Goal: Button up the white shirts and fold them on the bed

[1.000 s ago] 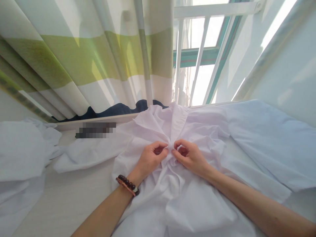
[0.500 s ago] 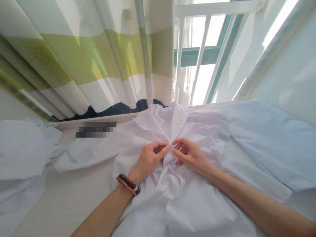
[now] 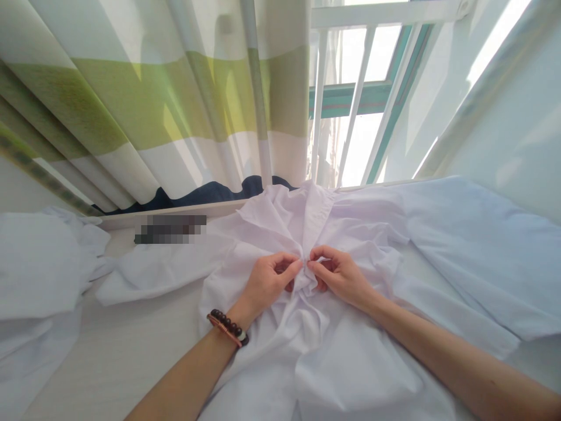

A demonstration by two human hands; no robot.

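Note:
A white shirt [image 3: 359, 356] lies spread out, its collar [image 3: 318, 207] at the far end and its sleeves out to both sides. At the middle of its front, the cloth is drawn up into folds between my hands. My left hand [image 3: 272, 278], with a beaded bracelet [image 3: 228, 327] at the wrist, pinches the front of the shirt. Close beside it, my right hand [image 3: 339, 275] pinches the same front from the other side. The fingertips almost meet, and whatever small part lies between them is hidden.
More white cloth [image 3: 39, 263] is heaped at the far left. A blurred-out dark object [image 3: 169, 229] lies near the back ledge. Behind hang green and white curtains [image 3: 166, 105], beside a white railing [image 3: 357, 99] at the window. A pale wall [image 3: 512, 152] stands at the right.
My right hand has shifted slightly to the right, and its thumb and finger have come closer together. My left hand stays nearly in place on the shirt front.

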